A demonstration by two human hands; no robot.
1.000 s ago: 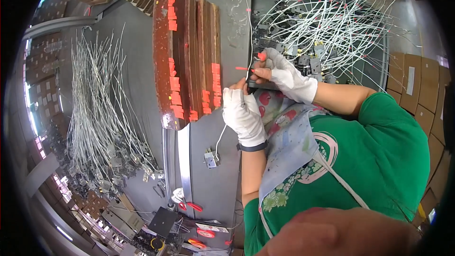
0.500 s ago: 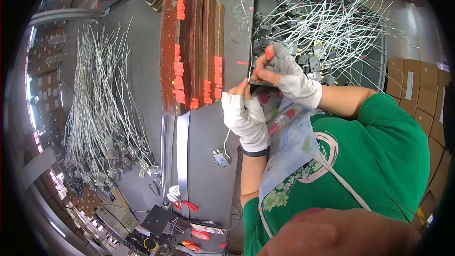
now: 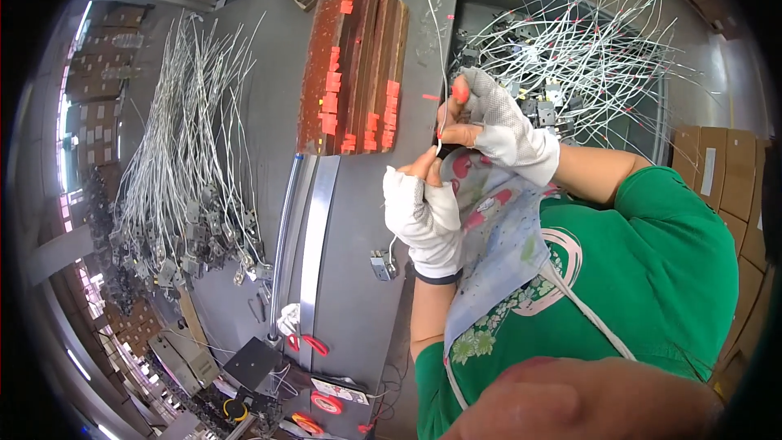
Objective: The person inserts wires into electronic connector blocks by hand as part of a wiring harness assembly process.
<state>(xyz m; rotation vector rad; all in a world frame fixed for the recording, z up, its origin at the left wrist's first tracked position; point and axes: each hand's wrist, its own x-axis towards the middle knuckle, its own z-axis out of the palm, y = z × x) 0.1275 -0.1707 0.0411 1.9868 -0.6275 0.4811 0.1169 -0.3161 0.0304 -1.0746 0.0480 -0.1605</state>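
While both hands meet above the bench point(image 3: 358, 220) | right hand point(image 3: 501, 126) pinches thin white wire point(image 3: 441, 73); left hand point(image 3: 422, 212) grips its lower end | finished bundle point(image 3: 187, 171) lies left; loose pile point(image 3: 570, 57) remains.

**Thin white wire pinched between both gloved hands**

A thin white wire point(image 3: 441, 126) is held between the fingertips of the left hand point(image 3: 423, 216) and the right hand point(image 3: 497, 122). It runs nearly upright, rising from the pinch past the right hand's thumb toward the far edge of the counter point(image 3: 358, 220). Its lower end sits at the left hand's fingertips.
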